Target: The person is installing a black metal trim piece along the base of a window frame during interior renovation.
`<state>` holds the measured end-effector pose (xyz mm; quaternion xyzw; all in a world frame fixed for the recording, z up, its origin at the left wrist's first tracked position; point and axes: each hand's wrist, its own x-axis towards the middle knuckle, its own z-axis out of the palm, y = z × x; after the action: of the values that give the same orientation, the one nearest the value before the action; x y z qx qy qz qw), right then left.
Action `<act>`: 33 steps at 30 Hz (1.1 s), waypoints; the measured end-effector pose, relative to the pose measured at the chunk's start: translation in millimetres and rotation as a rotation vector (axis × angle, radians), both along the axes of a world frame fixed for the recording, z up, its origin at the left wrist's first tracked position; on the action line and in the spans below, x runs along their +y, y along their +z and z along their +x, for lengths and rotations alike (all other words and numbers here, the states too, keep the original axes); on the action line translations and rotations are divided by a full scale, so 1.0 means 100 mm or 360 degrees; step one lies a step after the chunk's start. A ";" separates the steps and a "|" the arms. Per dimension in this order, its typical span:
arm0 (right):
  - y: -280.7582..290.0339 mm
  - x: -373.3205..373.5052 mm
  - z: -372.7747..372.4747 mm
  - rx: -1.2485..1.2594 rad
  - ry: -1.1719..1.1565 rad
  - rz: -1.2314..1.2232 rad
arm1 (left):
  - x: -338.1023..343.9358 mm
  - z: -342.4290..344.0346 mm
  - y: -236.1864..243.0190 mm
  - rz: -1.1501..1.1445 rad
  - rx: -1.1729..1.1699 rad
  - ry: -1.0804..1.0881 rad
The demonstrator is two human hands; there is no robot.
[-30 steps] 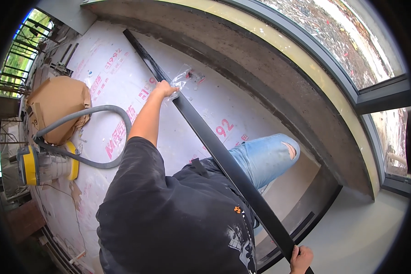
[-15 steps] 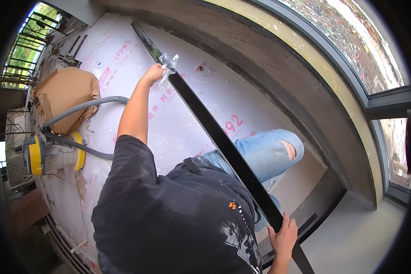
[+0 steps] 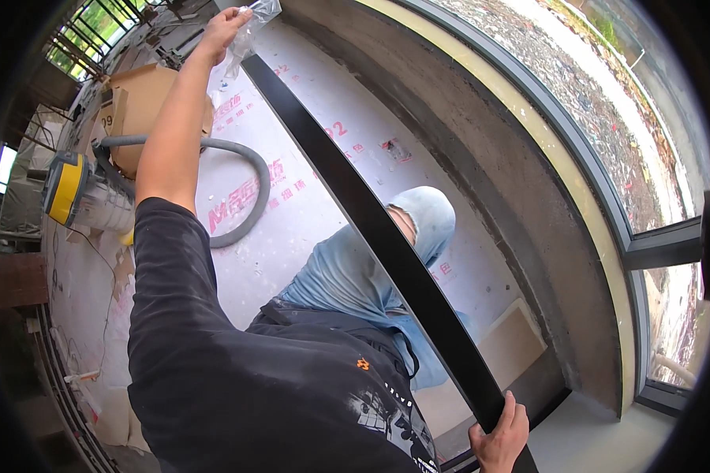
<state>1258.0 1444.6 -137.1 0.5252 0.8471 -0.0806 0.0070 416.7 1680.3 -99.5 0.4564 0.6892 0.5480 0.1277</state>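
Observation:
A long black flat strip (image 3: 371, 221) slants across my body from the far left to the near right. Around its near end my right hand (image 3: 501, 437) is closed, thumb on one edge and fingers on the other. At the far end my left hand (image 3: 223, 35), arm stretched out, pinches a bunched clear plastic film (image 3: 252, 30). This film hangs crumpled by the strip's far tip. Whether it still covers any of the strip there I cannot tell.
Pale sheeting with red print (image 3: 308, 189) covers the floor. To the left are an open cardboard box (image 3: 146, 87), a yellow-and-black vacuum cleaner (image 3: 69, 189) and its grey hose (image 3: 260, 189). A bare ledge (image 3: 481, 134) runs below the window frame (image 3: 576, 165) on the right.
My left hand has moved up and outward with the film, toward the strip's far tip. My right hand and the strip's near end are lower in view, and my knee has shifted left.

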 end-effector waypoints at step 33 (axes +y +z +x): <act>-0.98 1.71 -1.91 0.0386 -0.0061 -0.0098 | 0.55 -2.12 1.49 0.0983 0.0181 0.0874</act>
<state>1066.6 1616.1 -235.3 0.5271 0.8287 -0.1697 -0.0809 205.1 1734.9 49.7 0.3021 0.5944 0.7167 -0.2045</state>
